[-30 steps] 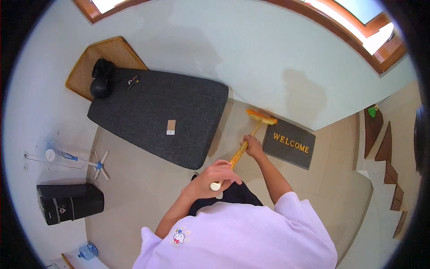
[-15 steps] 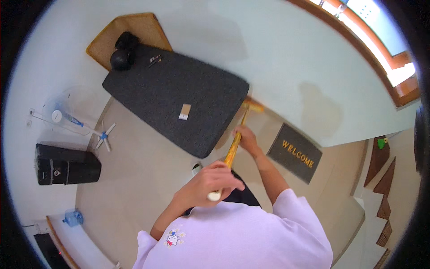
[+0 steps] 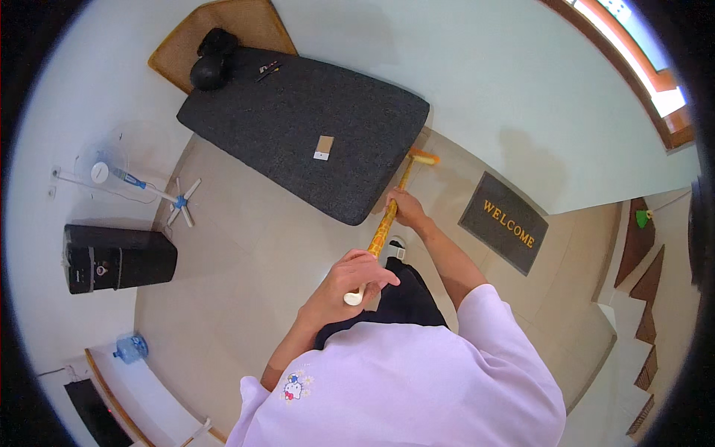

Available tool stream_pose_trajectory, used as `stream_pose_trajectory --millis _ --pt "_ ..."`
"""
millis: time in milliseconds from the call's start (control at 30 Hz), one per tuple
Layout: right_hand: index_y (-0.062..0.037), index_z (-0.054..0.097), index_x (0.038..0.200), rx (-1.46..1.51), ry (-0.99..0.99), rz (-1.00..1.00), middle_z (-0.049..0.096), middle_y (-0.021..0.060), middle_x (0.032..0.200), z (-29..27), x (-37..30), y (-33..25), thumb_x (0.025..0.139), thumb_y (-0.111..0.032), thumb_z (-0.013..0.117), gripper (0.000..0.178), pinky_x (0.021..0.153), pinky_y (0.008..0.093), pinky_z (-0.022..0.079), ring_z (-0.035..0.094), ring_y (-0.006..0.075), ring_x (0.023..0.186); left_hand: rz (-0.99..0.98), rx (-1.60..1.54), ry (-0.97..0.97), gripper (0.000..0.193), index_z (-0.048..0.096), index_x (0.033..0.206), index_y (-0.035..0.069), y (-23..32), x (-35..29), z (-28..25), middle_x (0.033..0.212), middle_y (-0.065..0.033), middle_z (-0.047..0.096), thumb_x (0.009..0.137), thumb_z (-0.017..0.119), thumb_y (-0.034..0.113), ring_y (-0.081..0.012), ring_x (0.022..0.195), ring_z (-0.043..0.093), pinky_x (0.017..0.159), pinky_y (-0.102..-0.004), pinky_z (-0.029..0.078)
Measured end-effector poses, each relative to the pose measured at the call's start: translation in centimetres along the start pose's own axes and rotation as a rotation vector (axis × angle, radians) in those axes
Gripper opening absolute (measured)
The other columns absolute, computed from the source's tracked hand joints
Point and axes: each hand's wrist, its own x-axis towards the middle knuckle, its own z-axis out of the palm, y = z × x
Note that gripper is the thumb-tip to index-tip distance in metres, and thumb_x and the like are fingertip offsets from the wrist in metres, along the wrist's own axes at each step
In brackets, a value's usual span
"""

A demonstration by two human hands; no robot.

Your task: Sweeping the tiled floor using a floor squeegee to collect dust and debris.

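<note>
I hold a long-handled broom (image 3: 383, 229) with a yellow-patterned handle and a white end cap. My left hand (image 3: 348, 281) is closed round the upper handle, just beyond the cap, with one finger sticking out. Farther down the handle, my right hand (image 3: 407, 207) is wrapped round it. The orange-yellow broom head (image 3: 424, 156) rests low on the tiled floor (image 3: 246, 261), by the near right corner of a dark grey bed (image 3: 298, 127). Its bristles are too small to make out.
A grey doormat (image 3: 503, 222) lies right of my right arm. At left stand a white-and-blue fan (image 3: 179, 201), a black speaker-like box (image 3: 123, 258) and a blue water bottle (image 3: 131, 347). Stairs (image 3: 640, 328) rise at the right. A small card-like item (image 3: 323, 147) lies on the bed.
The broom head has come a little away from the wall, toward me. My view has shifted, and a shoe now shows beside the handle. Both hands keep their hold.
</note>
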Motion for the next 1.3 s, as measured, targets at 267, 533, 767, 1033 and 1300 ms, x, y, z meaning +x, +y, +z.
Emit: stream_pose_trajectory --millis 267,533,767,1033,1300 --pt "-0.0062 0.043 0.055 0.237 0.018 -0.228 0.045 0.0092 0.056 5.1 -8.7 -13.4 0.06 -0.012 0.058 0.017 0.049 0.034 0.037 0.048 0.0275 0.056 0.106 0.061 0.124 0.017 0.057 0.074 0.008 6.4 -13.8 -4.2 0.063 -0.0025 0.055 0.063 0.052 -0.003 -0.0177 0.056 0.049 0.069 -0.0316 0.038" --pt "-0.0057 0.046 0.055 0.1 -0.333 -0.329 0.049 0.0121 0.059 9.9 -17.2 -21.6 0.056 -0.01 0.053 0.008 0.054 0.0391 0.039 0.049 0.0312 0.061 0.141 -0.389 0.175 0.009 0.059 0.07 0.004 10.6 -26.3 -3.6 0.055 -0.0031 0.056 0.065 0.051 0.004 -0.0156 0.048 0.051 0.073 -0.0352 0.039" --pt "-0.0036 0.04 0.054 0.155 -0.202 -0.456 0.045 0.0125 0.054 8.8 -14.3 -24.0 0.052 -0.007 0.057 0.018 0.048 0.0376 0.037 0.047 0.0325 0.054 0.198 -0.107 0.295 0.017 0.061 0.072 0.007 12.3 -28.4 -2.3 0.061 -0.0031 0.059 0.064 0.05 -0.002 -0.0141 0.048 0.05 0.074 -0.0338 0.038" --pt "-0.0062 0.055 0.066 0.081 -0.261 -0.139 0.053 0.0156 0.063 7.0 -20.9 -20.6 0.058 -0.019 0.058 0.016 0.06 0.0387 0.041 0.052 0.032 0.065 0.127 -0.191 0.207 0.013 0.06 0.072 0.006 10.5 -25.6 -0.6 0.045 -0.0008 0.049 0.066 0.049 0.001 -0.0105 0.04 0.042 0.073 -0.0329 0.037" --pt "-0.0035 0.057 0.066 0.109 -0.299 0.304 0.053 0.0169 0.059 -0.7 -35.0 -15.6 0.056 -0.022 0.057 0.021 0.057 0.0368 0.042 0.052 0.0319 0.06 -0.035 -0.621 0.191 0.008 0.056 0.066 0.002 10.3 -21.7 7.7 0.039 -0.0007 0.041 0.068 0.051 0.008 -0.0086 0.035 0.037 0.067 -0.0325 0.036"
